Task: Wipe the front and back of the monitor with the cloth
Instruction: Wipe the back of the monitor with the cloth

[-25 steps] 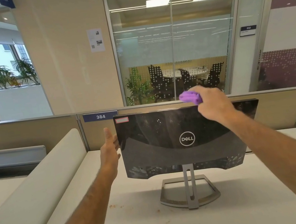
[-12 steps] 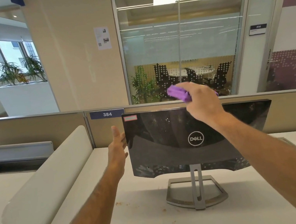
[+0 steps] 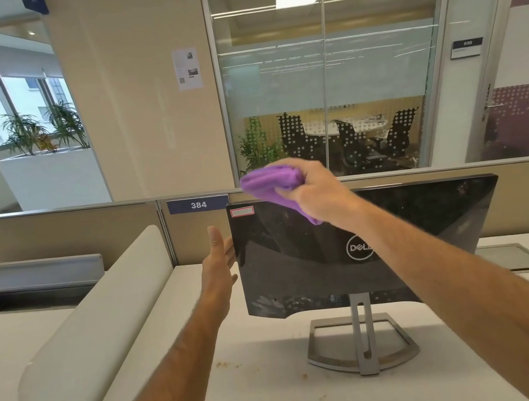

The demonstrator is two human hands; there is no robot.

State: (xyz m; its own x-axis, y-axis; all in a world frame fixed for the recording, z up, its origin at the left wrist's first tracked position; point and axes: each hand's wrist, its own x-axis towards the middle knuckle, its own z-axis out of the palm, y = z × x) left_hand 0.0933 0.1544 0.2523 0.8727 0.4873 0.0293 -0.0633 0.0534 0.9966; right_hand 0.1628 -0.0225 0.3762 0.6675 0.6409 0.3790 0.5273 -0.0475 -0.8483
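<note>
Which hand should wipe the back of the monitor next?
The right hand: it grips the purple cloth at the monitor's top edge. The left hand holds nothing, open by the monitor's side edge.

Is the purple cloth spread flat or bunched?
Bunched. The purple cloth is wadded into a thick fold in the right hand, at the top edge of the monitor.
</note>
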